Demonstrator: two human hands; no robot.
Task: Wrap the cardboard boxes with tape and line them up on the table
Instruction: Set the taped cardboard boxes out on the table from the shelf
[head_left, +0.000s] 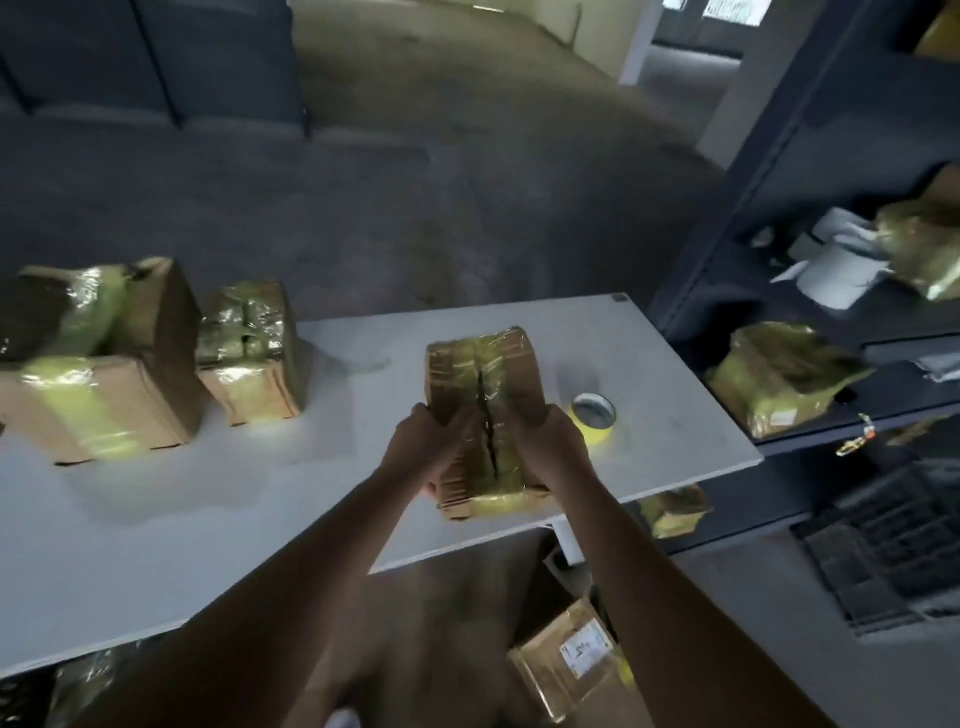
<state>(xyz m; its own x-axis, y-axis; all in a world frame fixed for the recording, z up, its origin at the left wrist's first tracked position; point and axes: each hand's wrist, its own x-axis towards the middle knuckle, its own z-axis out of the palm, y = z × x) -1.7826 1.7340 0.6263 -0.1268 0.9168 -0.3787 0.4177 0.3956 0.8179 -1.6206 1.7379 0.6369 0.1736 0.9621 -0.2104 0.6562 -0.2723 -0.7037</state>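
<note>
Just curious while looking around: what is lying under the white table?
A brown cardboard box with a white label lies below the near edge of the white table. The table itself hides whatever lies further under it.

Brown cardboard boxes (249, 358) banded in glossy yellow tape, yellow tape roll (594, 418), white table (675, 415), dark shelving (810, 270)

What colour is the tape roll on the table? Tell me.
The tape roll is yellow, seen in the head view.
</note>
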